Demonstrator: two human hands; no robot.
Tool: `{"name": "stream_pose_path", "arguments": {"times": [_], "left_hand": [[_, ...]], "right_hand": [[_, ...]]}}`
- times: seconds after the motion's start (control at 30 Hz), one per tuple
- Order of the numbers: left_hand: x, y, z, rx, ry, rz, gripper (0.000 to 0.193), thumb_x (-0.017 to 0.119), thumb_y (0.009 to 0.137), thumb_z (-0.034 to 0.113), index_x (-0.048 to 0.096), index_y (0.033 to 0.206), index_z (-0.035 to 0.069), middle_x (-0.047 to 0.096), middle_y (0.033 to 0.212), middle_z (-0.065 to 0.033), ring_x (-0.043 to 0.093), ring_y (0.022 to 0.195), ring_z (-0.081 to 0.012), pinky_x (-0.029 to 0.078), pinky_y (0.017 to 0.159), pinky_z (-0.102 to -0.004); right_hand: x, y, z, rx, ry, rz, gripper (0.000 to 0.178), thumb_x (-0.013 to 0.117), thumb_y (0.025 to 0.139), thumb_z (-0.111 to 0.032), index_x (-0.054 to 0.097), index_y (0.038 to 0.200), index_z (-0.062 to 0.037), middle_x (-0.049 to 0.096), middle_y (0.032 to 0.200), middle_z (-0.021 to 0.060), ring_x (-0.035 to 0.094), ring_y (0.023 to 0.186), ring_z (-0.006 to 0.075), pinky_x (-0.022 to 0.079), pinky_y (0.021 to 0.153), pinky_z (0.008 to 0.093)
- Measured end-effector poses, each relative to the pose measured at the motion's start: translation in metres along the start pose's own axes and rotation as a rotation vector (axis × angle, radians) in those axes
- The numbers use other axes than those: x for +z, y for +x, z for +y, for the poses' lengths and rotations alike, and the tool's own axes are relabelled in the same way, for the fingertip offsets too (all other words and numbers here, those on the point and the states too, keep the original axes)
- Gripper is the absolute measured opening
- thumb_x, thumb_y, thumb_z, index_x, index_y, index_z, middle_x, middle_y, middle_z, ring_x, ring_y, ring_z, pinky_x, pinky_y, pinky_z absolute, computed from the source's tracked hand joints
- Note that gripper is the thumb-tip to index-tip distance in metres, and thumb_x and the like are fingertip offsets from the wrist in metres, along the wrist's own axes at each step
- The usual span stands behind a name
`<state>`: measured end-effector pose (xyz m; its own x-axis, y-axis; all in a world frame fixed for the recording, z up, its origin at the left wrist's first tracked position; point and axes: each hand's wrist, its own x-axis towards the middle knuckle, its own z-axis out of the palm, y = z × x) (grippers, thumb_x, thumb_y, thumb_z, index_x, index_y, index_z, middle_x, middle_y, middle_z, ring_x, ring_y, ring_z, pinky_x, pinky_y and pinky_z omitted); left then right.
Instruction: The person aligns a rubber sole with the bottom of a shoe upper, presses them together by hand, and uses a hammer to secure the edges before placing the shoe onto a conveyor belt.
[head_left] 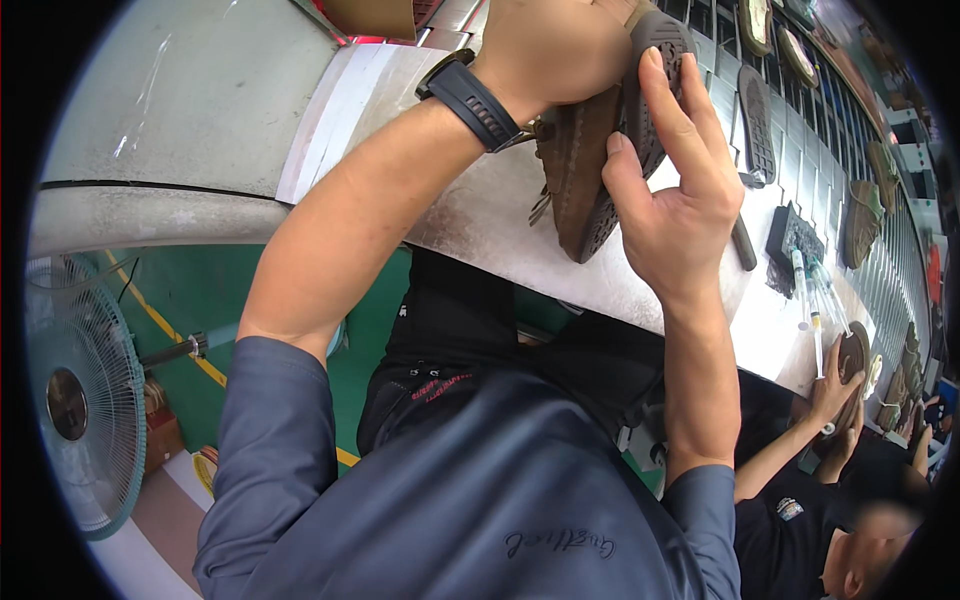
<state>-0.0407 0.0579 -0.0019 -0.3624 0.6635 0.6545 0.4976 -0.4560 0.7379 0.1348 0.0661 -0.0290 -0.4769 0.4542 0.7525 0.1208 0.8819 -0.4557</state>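
Observation:
A brown lace-up shoe [572,170] is held up over the worktable, tilted with its toe down and its dark grey treaded sole [650,100] facing right. My left hand [560,50], with a black watch [467,98] on its wrist, is closed around the upper end of the shoe; its fingertips are mostly hidden. From the right, my right hand [685,190] grips the sole, thumb near its middle and two fingers stretched along its upper part. Laces dangle at the shoe's left side.
On the table to the right lie a loose sole [757,125], a dark-handled tool [743,246] and a black block [795,240] with several syringes [815,290]. Shoes stand on the slatted conveyor [825,170]. A co-worker's hands [835,390] hold another shoe. A fan [80,400] stands left.

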Motion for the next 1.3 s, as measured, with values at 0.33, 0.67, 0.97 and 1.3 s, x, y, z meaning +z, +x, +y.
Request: {"name": "stream_pose_path", "arguments": {"times": [0.33,0.67,0.97,1.3], "left_hand": [[-0.018,-0.007,-0.025,-0.126,0.149,-0.070,0.053,0.053,0.114,0.043,0.075,0.100,-0.004,0.074,0.084,-0.0209,0.071,0.076,-0.0267,0.053,0.071,-0.0389],[-0.012,-0.018,-0.039,-0.070,0.155,-0.029,0.054,0.055,0.113,0.044,0.069,0.090,-0.002,0.067,0.077,-0.0175,0.062,0.069,-0.0240,0.048,0.066,-0.0396],[-0.009,-0.024,-0.042,-0.101,0.123,-0.049,0.052,0.056,0.112,0.047,0.070,0.099,-0.002,0.066,0.077,-0.0142,0.062,0.073,-0.0200,0.049,0.069,-0.0369],[-0.008,-0.040,-0.054,-0.096,-0.074,-0.080,0.044,0.064,0.109,0.042,0.069,0.112,-0.002,0.069,0.087,-0.0066,0.063,0.082,-0.0143,0.052,0.075,-0.0311]], "right_hand": [[0.007,-0.011,0.016,0.133,0.124,-0.135,0.062,0.076,0.083,-0.006,0.068,0.144,-0.0106,0.068,0.142,0.0230,0.059,0.138,0.0485,0.052,0.108,0.0481],[0.009,-0.020,0.015,0.163,0.075,-0.150,0.060,0.079,0.079,-0.009,0.073,0.139,-0.0118,0.066,0.137,0.0335,0.063,0.131,0.0486,0.053,0.107,0.0468],[0.005,-0.019,0.015,0.084,0.004,-0.196,0.058,0.078,0.083,-0.011,0.071,0.141,-0.0108,0.070,0.128,0.0343,0.069,0.122,0.0460,0.055,0.104,0.0448],[-0.019,0.016,0.037,0.508,0.106,-0.494,0.048,0.083,0.095,-0.039,0.079,0.109,0.0063,0.079,0.084,0.0164,0.075,0.078,0.0174,0.058,0.073,0.0315]]}}
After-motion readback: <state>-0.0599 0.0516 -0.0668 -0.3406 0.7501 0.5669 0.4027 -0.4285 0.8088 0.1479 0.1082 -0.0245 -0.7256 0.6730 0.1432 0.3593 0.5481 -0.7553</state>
